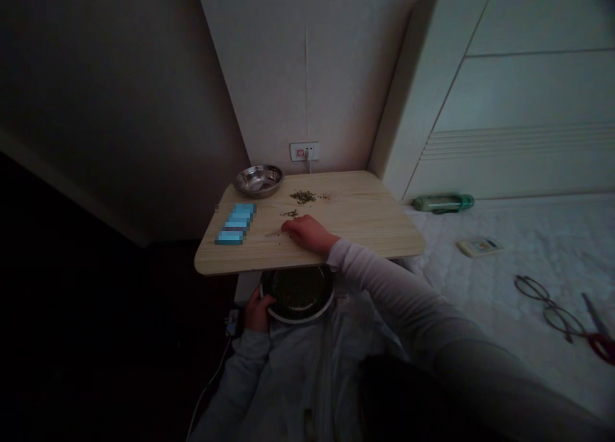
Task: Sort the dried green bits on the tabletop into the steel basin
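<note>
My right hand [311, 233] is over the small wooden table [369, 218], its fingers pinched on a thin pale strip [273, 234] whose kind I cannot make out. Just beyond the fingertips lies a small scatter of dark green grains [291, 214], possibly beans or seeds. A larger pile of the same grains [303, 197] sits farther back on the tabletop. Below the table's front edge, my left hand [258, 310] grips the left side of a round dark dish [296, 293] with a white rim. The table edge hides the dish's far side.
A steel bowl [259, 180] stands at the table's back left, with a blurred-out phone-like screen [235, 224] in front. On the white bedding at right lie a green bottle [442, 203], a remote control [479, 246], glasses [550, 304] and red-handled scissors [601, 346]. A wall socket [304, 151] holds a plug.
</note>
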`<state>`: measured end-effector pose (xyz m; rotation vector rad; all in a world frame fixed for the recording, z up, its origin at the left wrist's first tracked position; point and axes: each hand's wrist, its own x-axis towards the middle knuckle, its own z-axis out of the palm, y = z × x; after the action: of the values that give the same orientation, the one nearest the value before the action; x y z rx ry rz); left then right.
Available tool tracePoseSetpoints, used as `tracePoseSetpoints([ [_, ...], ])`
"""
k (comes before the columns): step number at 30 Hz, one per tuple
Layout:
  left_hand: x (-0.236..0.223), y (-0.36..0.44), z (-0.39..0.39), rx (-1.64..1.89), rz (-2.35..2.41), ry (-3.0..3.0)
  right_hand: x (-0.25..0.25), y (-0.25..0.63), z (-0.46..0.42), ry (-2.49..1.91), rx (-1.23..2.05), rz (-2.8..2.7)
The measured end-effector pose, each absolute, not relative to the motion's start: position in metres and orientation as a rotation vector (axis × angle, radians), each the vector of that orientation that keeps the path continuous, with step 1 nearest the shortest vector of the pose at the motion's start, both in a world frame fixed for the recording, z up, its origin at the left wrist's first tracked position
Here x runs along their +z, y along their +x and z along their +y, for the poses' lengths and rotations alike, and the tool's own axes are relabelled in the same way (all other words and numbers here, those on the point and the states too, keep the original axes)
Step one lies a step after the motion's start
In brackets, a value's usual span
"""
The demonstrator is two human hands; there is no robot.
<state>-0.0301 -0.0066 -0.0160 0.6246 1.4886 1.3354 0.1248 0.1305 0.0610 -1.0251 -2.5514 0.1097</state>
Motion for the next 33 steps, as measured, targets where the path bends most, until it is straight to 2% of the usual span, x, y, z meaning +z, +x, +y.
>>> tracePoseSetpoints([
  [9, -0.024, -0.032, -0.005, 1.336, 1.401, 0.526, 0.062, 0.136, 0.126, -0.966, 0.194, -2.626],
  [22, -0.012, -0.028, -0.007, 1.334, 1.455, 0.537, 0.060, 0.155, 0.116, -0.949, 0.280, -2.608],
  [33, -0.011, -0.030, -0.008, 1.289, 1.506, 0.641, 0.068, 0.165, 0.101, -0.981, 0.259, -2.640],
])
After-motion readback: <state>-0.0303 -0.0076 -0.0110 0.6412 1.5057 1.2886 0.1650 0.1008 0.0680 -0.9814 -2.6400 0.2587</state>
